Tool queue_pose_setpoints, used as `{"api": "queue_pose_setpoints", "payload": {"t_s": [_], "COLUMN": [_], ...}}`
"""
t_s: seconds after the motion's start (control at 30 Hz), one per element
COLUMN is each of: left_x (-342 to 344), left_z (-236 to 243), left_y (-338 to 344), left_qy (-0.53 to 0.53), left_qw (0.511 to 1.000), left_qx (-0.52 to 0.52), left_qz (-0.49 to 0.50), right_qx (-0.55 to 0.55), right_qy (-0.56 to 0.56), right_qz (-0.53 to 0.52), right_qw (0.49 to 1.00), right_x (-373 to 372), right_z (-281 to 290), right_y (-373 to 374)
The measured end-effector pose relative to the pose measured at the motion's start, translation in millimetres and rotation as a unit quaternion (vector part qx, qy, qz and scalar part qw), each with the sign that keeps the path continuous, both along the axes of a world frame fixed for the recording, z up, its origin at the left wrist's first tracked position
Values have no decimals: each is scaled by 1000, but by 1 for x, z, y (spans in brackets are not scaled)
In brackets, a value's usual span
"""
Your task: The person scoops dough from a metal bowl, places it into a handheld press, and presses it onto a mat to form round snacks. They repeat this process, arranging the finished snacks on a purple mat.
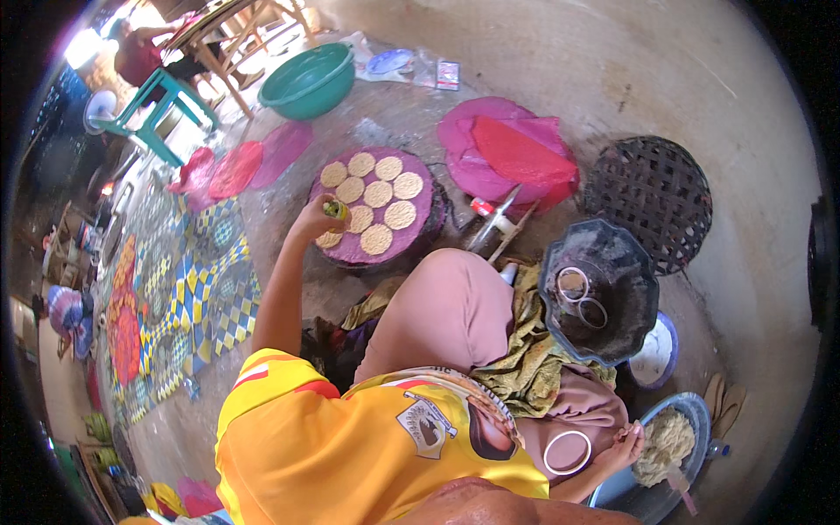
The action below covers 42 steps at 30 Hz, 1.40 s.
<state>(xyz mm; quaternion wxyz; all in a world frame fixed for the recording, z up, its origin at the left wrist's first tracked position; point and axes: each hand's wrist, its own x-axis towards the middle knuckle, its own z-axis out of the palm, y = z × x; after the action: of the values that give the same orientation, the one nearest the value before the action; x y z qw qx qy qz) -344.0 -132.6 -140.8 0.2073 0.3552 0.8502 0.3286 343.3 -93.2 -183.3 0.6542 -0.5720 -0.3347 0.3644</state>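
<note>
Nearest to the camera, at the lower centre of the frame, is the yellow shirt point(341, 446) of the person whose hands I follow from my distant post. The left hand point(311, 220), in the upper left-centre, grasps one small yellow-green cylinder point(336, 210) over the edge of the round pink-covered surface point(350, 253). On this surface I count ten flat pale rounds point(376, 239), one of them partly hidden by the hand. The right hand point(623, 448), at the lower right, has its fingers bent beside one blue basin point(630, 499); whether they grasp something, I cannot tell. Inside that basin lies one mass of pale dough point(665, 446). I judge the work to be partly done: ten rounds are laid, while much dough remains unformed. Of rings I count three: one white ring point(546, 452) on the lap, and two more inside the one dark basin point(626, 271) at the right. Beyond it is one black woven rack point(652, 197); at the upper centre-left, one green basin point(306, 92).
</note>
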Motion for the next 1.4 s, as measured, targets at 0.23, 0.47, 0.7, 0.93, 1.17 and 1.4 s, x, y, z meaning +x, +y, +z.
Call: {"api": "queue_pose_setpoints", "payload": {"t_s": [0.23, 0.47, 0.7, 0.93, 1.17, 1.4], "left_x": [12, -6, -108, -150, -123, -72], "left_z": [-54, -52, -50, -83, -46, -29], "left_y": [-24, -23, 3, 38, 49, 115], "left_qy": [70, 70, 196, 223, 235, 258], "left_qw": [995, 993, 964, 950, 915, 963], "left_qx": [-68, -93, -68, -128, -235, -44], "left_qz": [-10, 31, 165, 176, 227, 57], "right_qx": [-40, -52, -49, -56, -97, -88], "right_qy": [-46, -71, -89, -109, -121, -141], "right_qz": [16, 6, 25, 23, -19, -22], "right_qw": [998, 996, 995, 992, 988, 986], "right_x": [1, -3, 1, 5, -2, 2], "right_z": [6, 9, 4, 1, 6, 1], "right_y": [2, -1, 4, 6, 9, 16]}}
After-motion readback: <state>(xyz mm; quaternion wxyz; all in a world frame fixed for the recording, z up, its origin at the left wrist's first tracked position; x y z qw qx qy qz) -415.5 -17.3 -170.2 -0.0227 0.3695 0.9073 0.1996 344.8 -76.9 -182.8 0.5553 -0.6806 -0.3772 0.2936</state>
